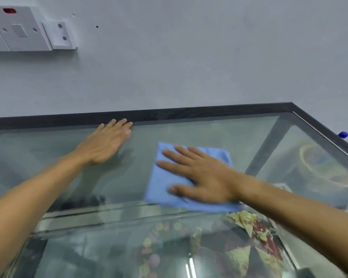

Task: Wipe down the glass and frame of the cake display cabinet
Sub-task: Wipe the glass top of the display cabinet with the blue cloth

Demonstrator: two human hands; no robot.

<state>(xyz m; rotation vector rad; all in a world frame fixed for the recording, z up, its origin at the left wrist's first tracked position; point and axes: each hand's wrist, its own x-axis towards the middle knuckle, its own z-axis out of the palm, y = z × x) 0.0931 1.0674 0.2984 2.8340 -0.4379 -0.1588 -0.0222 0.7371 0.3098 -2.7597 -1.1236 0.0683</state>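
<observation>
Pressing blue cloth point(189, 177) flat on glass top point(249, 133).

A plain grey wall point(189, 57) is seen behind. White switches point(18, 29) are fixed on it, top left.

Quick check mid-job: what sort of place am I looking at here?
Probably a bakery or cake shop counter. The right hand presses a blue cloth flat on a glass cabinet top, decorated cakes show beneath it, and wall sockets sit behind.
</observation>
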